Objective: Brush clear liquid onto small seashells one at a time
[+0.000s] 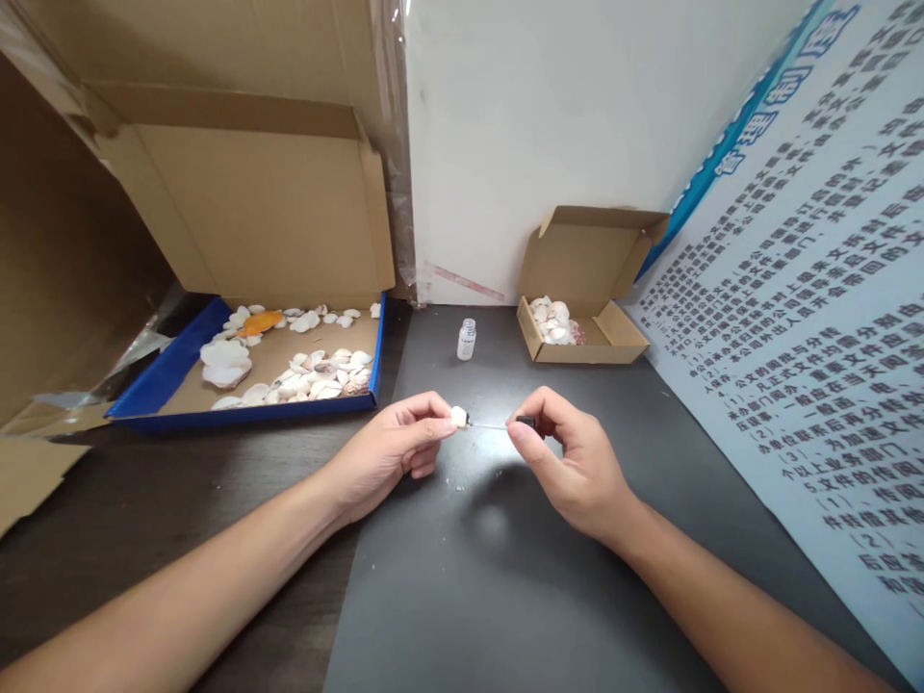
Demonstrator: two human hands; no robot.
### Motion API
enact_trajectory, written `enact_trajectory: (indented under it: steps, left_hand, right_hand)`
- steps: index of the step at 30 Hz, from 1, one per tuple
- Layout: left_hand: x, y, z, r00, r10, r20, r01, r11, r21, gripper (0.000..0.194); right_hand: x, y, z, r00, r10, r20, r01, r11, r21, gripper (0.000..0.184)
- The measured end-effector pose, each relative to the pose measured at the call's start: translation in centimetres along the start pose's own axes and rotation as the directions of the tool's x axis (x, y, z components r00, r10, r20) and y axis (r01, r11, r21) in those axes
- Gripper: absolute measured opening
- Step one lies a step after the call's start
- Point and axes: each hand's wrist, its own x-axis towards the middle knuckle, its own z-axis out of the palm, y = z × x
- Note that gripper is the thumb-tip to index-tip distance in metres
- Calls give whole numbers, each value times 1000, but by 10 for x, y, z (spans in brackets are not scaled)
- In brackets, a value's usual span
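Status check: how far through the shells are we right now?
Looks done: a small pile of shells sits in the small cardboard box. In hand: the left hand pinches one small white shell while the right hand holds a thin brush-like applicator to it; the open vial stands behind. Left: many shells lie in the blue tray, so most likely remain.

Bottle (466, 339) between shell tray (169, 380) and box (581, 289)

Dark table (180, 500) with a grey mat (491, 577) laid across it; on the mat stand a small vial (466, 340) and a little carton (577, 332), while a blue-edged tray (166, 380) of shells sits left
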Motion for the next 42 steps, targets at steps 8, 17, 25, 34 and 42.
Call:
enact_trajectory:
  steps: [8,17,25,34,42]
  left_hand:
    - [0,1,1,1000,4,-7,-4,1000,3,24]
    - [-1,2,2,1000,8,-12,-8,1000,27,26]
    - [0,0,1,1000,-4,2,4,1000,9,25]
    - [-1,1,2,1000,-6,1,6,1000,-7,24]
    - [-2,2,4,1000,6,-9,-6,1000,9,24]
  right_hand:
    - [0,0,1,999,19,38,-17,998,-53,22]
    - [0,-1,0,999,-27,-21,26,1000,-16,17]
    - [0,-1,0,1000,-5,-21,4,1000,-24,19]
    - [0,0,1,999,29,-20,-30,998,-54,22]
    - [-1,-1,0,1000,-9,16,9,1000,-2,18]
